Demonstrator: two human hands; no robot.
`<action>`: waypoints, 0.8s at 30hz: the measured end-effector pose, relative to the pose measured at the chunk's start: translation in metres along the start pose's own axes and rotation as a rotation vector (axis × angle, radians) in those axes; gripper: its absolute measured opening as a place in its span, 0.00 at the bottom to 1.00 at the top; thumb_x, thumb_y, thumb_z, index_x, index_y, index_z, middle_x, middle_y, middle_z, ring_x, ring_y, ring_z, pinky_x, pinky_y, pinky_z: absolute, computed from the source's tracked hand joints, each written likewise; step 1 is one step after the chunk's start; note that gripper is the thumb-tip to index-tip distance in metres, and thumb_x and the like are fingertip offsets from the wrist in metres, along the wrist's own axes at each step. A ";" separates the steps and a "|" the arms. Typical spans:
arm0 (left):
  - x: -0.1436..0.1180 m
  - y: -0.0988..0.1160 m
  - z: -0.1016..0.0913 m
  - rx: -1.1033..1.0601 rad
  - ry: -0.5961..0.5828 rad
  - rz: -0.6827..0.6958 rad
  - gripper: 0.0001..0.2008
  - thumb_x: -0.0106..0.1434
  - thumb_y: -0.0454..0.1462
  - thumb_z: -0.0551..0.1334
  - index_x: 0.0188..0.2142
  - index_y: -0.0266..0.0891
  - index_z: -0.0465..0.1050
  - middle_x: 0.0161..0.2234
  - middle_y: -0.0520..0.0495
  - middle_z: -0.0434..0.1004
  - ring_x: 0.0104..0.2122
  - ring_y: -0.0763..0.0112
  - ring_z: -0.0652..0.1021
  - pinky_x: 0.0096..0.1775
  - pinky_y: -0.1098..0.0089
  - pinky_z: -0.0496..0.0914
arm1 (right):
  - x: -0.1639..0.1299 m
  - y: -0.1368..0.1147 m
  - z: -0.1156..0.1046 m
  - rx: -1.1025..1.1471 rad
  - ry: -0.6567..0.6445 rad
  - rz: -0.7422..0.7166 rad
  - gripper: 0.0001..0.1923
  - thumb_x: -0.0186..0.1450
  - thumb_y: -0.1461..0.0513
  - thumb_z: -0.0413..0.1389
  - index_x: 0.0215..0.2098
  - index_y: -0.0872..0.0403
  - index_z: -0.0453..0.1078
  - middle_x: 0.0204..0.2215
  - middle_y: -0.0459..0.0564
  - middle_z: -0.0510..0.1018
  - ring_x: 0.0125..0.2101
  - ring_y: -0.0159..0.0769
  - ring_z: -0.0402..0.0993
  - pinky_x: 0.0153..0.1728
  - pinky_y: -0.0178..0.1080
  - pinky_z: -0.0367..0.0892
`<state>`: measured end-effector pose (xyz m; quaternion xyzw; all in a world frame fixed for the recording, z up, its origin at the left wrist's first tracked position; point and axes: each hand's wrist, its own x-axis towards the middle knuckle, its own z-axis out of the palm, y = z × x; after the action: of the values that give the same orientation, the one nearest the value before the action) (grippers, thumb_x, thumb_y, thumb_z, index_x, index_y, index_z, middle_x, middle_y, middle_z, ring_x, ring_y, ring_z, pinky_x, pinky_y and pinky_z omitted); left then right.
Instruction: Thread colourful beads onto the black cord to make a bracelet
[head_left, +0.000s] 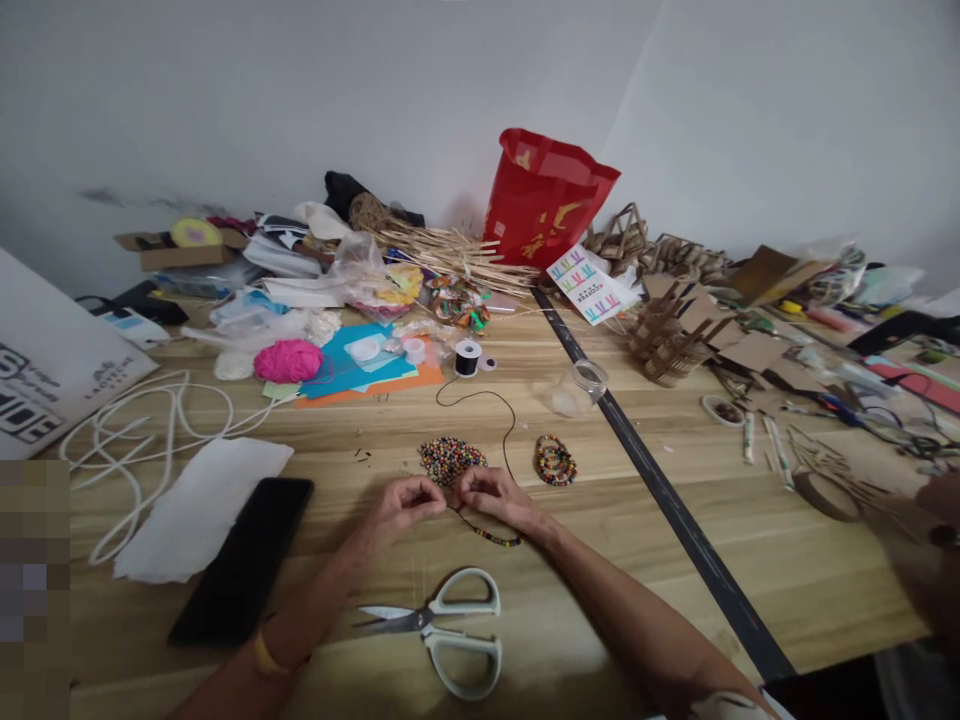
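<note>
Both hands, left hand (405, 500) and right hand (491, 492), pinch thin black thread (510, 432) at frame centre, mid-stringing multicoloured bead strand (491, 536); next bead apparently needs steady thread-end alignment from loose multicoloured bead pile (450, 459).

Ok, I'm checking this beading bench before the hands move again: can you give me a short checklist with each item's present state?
1. Both hands on the strand: left hand and right hand pinch the beaded strand: ok.
2. Loose beads heaped within reach: ok.
3. Black thread spool upright: ok.
4. Scissors clear of the hands: ok.
5. Strand end knotted: cannot tell.
</note>
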<state>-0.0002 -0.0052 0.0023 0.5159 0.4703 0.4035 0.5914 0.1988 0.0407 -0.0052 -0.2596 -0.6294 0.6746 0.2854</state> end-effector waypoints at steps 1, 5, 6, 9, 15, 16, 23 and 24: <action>-0.001 0.000 0.000 -0.008 0.000 0.005 0.11 0.48 0.41 0.69 0.23 0.35 0.71 0.23 0.52 0.72 0.26 0.72 0.70 0.32 0.73 0.63 | 0.000 0.001 0.000 -0.003 0.005 0.012 0.17 0.57 0.51 0.60 0.28 0.57 0.66 0.25 0.46 0.72 0.28 0.31 0.67 0.31 0.33 0.63; -0.002 0.000 0.002 -0.024 0.008 0.018 0.11 0.49 0.40 0.68 0.23 0.35 0.72 0.24 0.52 0.72 0.27 0.72 0.70 0.32 0.72 0.63 | 0.000 0.001 0.001 0.017 -0.005 0.020 0.18 0.57 0.50 0.61 0.29 0.57 0.68 0.25 0.45 0.71 0.25 0.29 0.66 0.28 0.31 0.61; -0.001 -0.001 0.002 -0.028 0.008 0.017 0.11 0.48 0.40 0.68 0.23 0.35 0.71 0.24 0.52 0.72 0.26 0.72 0.70 0.32 0.73 0.63 | 0.000 0.001 0.002 0.024 -0.012 0.016 0.17 0.57 0.51 0.62 0.30 0.57 0.68 0.24 0.44 0.71 0.25 0.28 0.65 0.27 0.31 0.60; 0.001 -0.003 0.002 -0.035 0.008 0.013 0.11 0.47 0.40 0.69 0.23 0.35 0.71 0.23 0.52 0.72 0.25 0.73 0.70 0.31 0.73 0.63 | -0.001 -0.001 0.005 0.059 -0.040 0.007 0.16 0.57 0.53 0.62 0.32 0.57 0.69 0.24 0.44 0.72 0.24 0.26 0.64 0.26 0.30 0.59; 0.002 -0.004 0.002 0.055 0.027 0.041 0.10 0.48 0.40 0.68 0.23 0.35 0.72 0.22 0.52 0.72 0.25 0.72 0.71 0.31 0.73 0.64 | 0.000 0.003 0.008 0.110 -0.045 0.023 0.16 0.55 0.54 0.64 0.31 0.58 0.70 0.24 0.44 0.72 0.23 0.25 0.64 0.26 0.30 0.59; 0.002 -0.003 0.002 0.074 0.033 0.048 0.10 0.49 0.40 0.68 0.23 0.35 0.72 0.22 0.52 0.72 0.25 0.72 0.71 0.31 0.73 0.64 | 0.000 0.005 0.008 0.104 -0.039 0.026 0.16 0.54 0.54 0.65 0.31 0.58 0.70 0.23 0.44 0.72 0.23 0.25 0.64 0.25 0.30 0.59; 0.002 -0.003 0.004 0.137 0.039 0.059 0.09 0.49 0.40 0.66 0.23 0.35 0.72 0.22 0.52 0.72 0.24 0.72 0.70 0.29 0.73 0.63 | 0.001 0.005 0.009 0.048 -0.005 0.009 0.17 0.54 0.52 0.64 0.28 0.58 0.69 0.22 0.43 0.69 0.22 0.25 0.61 0.24 0.29 0.57; 0.003 -0.004 0.004 0.139 0.039 0.055 0.09 0.49 0.40 0.66 0.23 0.35 0.72 0.21 0.52 0.72 0.24 0.72 0.70 0.29 0.73 0.63 | 0.001 0.004 0.009 0.027 -0.004 0.004 0.17 0.55 0.52 0.64 0.28 0.58 0.69 0.22 0.43 0.68 0.22 0.25 0.60 0.24 0.29 0.56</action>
<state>0.0043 -0.0039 -0.0017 0.5605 0.4942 0.3962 0.5335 0.1914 0.0348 -0.0088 -0.2556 -0.6202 0.6843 0.2860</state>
